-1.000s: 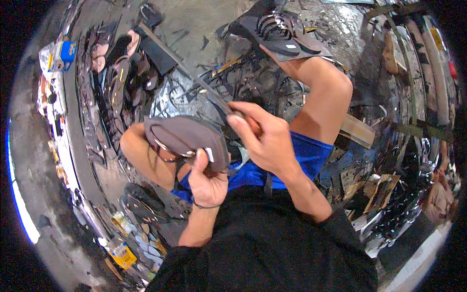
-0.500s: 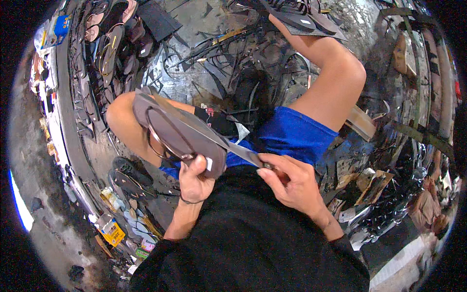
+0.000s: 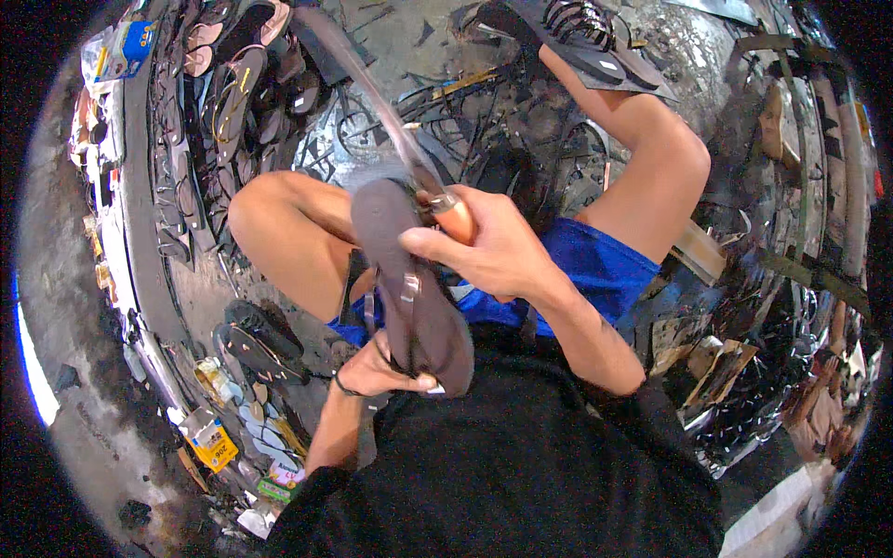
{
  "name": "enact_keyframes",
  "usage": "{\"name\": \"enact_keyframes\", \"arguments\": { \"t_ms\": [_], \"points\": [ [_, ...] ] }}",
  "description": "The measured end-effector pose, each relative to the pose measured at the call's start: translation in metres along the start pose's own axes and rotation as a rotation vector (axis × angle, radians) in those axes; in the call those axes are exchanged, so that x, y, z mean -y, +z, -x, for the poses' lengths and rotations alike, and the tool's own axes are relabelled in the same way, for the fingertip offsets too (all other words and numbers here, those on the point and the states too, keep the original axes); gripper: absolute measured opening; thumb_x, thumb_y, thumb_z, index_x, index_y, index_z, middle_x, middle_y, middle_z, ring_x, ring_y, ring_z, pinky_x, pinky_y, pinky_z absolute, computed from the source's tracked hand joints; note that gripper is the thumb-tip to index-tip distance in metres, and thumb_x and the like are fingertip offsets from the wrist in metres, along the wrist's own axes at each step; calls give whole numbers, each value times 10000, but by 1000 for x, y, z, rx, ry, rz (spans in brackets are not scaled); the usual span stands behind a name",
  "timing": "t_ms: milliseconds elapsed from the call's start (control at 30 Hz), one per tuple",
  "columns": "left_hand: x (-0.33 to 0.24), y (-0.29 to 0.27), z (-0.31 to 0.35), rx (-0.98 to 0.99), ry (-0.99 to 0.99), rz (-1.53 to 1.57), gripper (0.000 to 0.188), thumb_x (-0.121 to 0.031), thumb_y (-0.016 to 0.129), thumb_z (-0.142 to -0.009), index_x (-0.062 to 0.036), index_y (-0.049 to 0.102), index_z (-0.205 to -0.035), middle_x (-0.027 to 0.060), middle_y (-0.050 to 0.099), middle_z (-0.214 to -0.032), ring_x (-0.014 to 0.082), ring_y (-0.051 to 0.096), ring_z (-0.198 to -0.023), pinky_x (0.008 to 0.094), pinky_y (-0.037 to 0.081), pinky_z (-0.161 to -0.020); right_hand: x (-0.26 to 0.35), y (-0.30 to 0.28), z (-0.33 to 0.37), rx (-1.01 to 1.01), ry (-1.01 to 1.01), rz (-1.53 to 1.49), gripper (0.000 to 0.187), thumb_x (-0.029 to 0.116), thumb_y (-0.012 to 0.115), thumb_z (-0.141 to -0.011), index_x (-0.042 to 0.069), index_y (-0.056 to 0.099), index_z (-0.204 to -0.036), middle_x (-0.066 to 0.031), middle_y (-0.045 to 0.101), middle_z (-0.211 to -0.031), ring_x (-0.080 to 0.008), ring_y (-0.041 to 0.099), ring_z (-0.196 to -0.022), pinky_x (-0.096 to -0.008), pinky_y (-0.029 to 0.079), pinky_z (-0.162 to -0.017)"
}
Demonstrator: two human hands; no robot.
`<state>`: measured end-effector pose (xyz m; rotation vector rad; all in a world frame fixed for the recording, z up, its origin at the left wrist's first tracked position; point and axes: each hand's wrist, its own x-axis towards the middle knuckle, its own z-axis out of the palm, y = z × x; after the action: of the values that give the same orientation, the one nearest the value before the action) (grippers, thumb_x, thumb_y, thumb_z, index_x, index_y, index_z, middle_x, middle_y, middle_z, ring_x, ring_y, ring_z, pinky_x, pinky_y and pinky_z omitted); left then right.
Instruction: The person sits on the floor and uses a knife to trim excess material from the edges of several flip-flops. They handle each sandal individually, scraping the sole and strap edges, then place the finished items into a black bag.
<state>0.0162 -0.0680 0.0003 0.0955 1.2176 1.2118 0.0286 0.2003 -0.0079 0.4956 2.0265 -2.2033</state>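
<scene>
Cluttered workshop floor strewn with straps and sandals surrounds the knees. Left hand (image 3: 372, 370) fingers close around the near end of a dark brown flat rubber sandal (image 3: 409, 284), long axis running near-to-far. Right hand (image 3: 488, 251) grips an orange-handled knife (image 3: 395, 130) touching its far end.

Grey floor (image 3: 409, 37) strewn with sandals (image 3: 233, 93) and straps (image 3: 446, 102).

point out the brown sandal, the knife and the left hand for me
brown sandal (image 3: 409, 279), head view, on the middle of its sole
knife (image 3: 372, 93), head view, on the long blade above the right hand (image 3: 493, 251)
left hand (image 3: 377, 367), head view, on the back of the hand gripping the sandal's lower end
</scene>
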Motion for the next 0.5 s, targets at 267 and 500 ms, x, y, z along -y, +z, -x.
{"name": "enact_keyframes", "arguments": {
  "t_ms": [267,500],
  "points": [
    [-122,-11,-39,-845,562,173,320,-295,523,-1032,-21,604,-1176,94,681,-1018,187,680,-907,333,567,-811,33,23,23,-271,-315,-44,345,172,728,-910,-18,661,-1190,-100,700,-933,-97,612,-785,-272,505,-702],
    [-110,-19,-4,-710,541,372,440,-450,449,-1045,-57,587,-1189,108,677,-1007,199,674,-869,347,570,-743,-25,-2,101,-54,-249,350,341,140,802,-809,38,710,-1121,-105,733,-964,-197,642,-650,-321,545,-617]
  ]
}}
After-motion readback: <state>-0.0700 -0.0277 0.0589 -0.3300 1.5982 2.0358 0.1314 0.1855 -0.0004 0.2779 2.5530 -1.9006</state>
